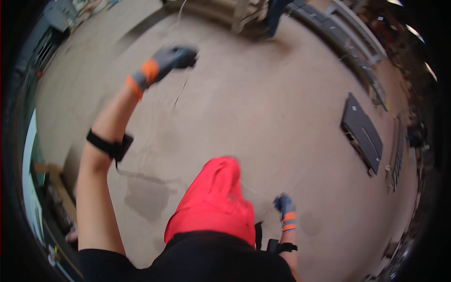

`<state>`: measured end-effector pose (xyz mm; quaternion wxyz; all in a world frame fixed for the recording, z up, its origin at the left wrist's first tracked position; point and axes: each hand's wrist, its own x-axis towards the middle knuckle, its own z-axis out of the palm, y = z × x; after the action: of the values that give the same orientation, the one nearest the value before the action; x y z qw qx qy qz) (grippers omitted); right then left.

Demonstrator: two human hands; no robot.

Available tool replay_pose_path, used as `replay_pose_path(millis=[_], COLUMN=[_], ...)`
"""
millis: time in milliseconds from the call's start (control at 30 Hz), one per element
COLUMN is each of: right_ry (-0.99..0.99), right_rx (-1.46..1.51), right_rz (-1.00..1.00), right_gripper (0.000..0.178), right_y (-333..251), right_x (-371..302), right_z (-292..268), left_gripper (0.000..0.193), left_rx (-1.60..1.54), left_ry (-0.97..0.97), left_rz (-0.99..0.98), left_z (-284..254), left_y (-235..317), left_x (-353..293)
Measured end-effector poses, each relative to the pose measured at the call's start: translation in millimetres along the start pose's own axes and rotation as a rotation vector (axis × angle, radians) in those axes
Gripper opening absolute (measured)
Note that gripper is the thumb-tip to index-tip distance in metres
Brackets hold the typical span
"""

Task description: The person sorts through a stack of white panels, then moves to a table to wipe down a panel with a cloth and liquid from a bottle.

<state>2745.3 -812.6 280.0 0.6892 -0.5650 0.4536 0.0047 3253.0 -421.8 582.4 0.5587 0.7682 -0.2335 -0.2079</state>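
Observation:
My left hand [174,58] is stretched out ahead at the upper left, in a grey glove with an orange cuff. Its fingers curl together, and motion blurs them. A thin pale cord or strap [180,94] shows just below it, and a similar strand [181,14] above; whether the hand grips these cannot be made out. Down by my right side, my right hand [284,206] wears a matching glove and looks closed. A faint thin line [253,191] curves over the floor towards it. What either hand holds, if anything, is hidden.
A dark flat panel [361,134] lies on the concrete floor [282,117] to the right. Long dark panels [333,35] line the far right. Another person's leg [276,16] stands by a wooden frame [242,16] at the back. Boards and materials [54,181] crowd the left edge.

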Motion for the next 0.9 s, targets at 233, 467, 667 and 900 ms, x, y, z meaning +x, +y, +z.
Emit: replay_pose_path(millis=[233,467,667,900], right_ry=[0.004,-0.322,-0.014,0.127], right_rx=[-0.221,-0.663,-0.489,0.035], right_rz=[0.016,0.142,0.154,0.43], right_gripper=[0.046,0.034,0.029,0.029], right_y=[-128.9,-129.1,-151.2,-270.6], right_x=[32.6,133.7,258.7,476.4], right_z=[17.9,13.4,-6.5,-51.7], left_gripper=[0.04,0.038,0.061,0.059], left_rx=[0.015,-0.192,-0.421,-0.269], left_ry=[-0.065,-0.058,-0.332,-0.45], left_rz=[0.151,0.005,0.175,0.09], left_z=[33.2,97.4,179.7,301.4], left_y=[56.9,120.2,136.6,118.9], left_x=[159.5,348.0,536.6,738.2])
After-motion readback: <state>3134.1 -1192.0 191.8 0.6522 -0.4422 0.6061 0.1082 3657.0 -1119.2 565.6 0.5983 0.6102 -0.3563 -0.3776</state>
